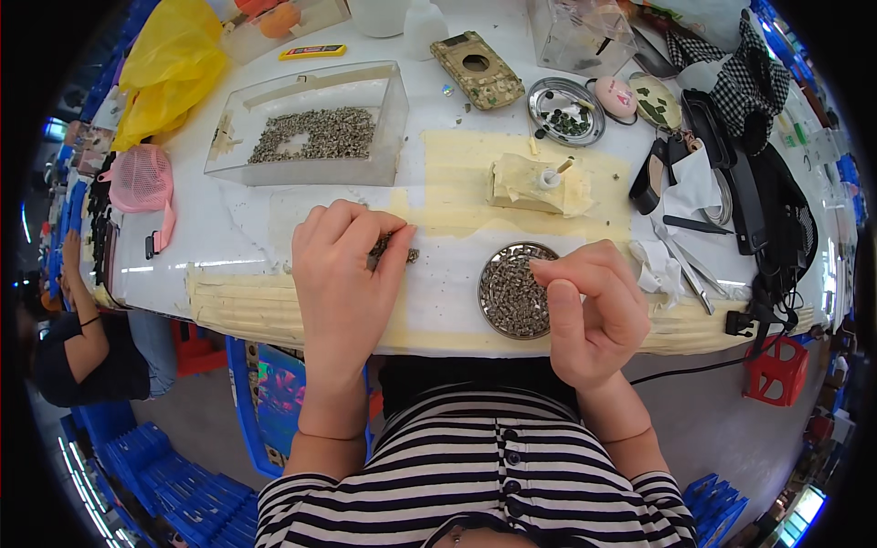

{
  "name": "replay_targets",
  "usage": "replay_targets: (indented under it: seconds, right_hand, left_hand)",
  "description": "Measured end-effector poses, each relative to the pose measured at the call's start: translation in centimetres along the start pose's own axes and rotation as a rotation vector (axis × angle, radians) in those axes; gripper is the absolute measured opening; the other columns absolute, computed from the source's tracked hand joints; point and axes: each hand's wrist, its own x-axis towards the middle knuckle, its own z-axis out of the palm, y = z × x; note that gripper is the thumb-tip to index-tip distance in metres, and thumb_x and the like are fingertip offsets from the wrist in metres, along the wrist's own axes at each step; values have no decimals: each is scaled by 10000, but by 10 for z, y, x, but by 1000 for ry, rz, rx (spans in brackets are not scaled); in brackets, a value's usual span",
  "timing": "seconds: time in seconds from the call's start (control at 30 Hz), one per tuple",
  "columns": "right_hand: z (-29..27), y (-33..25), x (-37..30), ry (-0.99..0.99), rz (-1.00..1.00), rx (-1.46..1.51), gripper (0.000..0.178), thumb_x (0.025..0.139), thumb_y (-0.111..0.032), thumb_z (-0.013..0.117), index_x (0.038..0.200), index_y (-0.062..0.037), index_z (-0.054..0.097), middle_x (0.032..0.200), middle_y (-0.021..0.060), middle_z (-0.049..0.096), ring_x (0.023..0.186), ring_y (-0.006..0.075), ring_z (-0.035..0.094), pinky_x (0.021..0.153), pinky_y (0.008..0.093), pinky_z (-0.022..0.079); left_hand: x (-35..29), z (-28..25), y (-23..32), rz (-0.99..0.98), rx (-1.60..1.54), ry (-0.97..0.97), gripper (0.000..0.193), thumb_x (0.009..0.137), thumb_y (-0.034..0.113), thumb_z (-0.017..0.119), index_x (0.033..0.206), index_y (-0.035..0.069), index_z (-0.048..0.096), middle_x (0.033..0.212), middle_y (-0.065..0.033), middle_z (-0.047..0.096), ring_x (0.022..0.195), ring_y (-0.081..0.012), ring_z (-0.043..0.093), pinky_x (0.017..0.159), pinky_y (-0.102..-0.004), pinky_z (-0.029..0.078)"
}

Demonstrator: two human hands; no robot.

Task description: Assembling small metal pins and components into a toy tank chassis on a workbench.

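My left hand [340, 274] rests on the white table [237, 228], its fingers curled over a small heap of dark metal parts [382, 247]. My right hand [589, 306] hovers beside a round metal dish [512, 290] full of the same small grey parts, thumb and forefinger pinched together at the dish's right rim; whether a part is between them cannot be told. Yellowish tape strips [242, 301] run along the table's near edge.
A clear plastic box [311, 123] with several grey parts stands at the back left. A taped block with a small white cup [534, 183], a second metal dish [566, 111], tweezers [685, 265], black cables and a yellow bag [169, 64] surround the work spot. Another person's arm [78, 310] is at far left.
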Motion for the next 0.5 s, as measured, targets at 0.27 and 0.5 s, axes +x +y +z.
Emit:
replay_targets:
  seconds: [0.27,0.5]
  right_hand:
    - [-1,1,0,1,-3,-13,107,802,15,717,908,16,736,783,105,670,677,208,608,606,281,474]
    - [0,0,0,-7,-5,-6,117,798,13,727,914,5,743,792,102,673,682,208,611,612,283,480]
  left_hand:
    - [0,1,4,-23,-62,-98,95,755,23,751,800,17,667,781,-71,604,771,-255,556,719,-365,435]
    - [0,0,0,-38,-100,-138,98,758,-5,735,827,-2,666,809,-85,618,794,-248,568,728,-351,460]
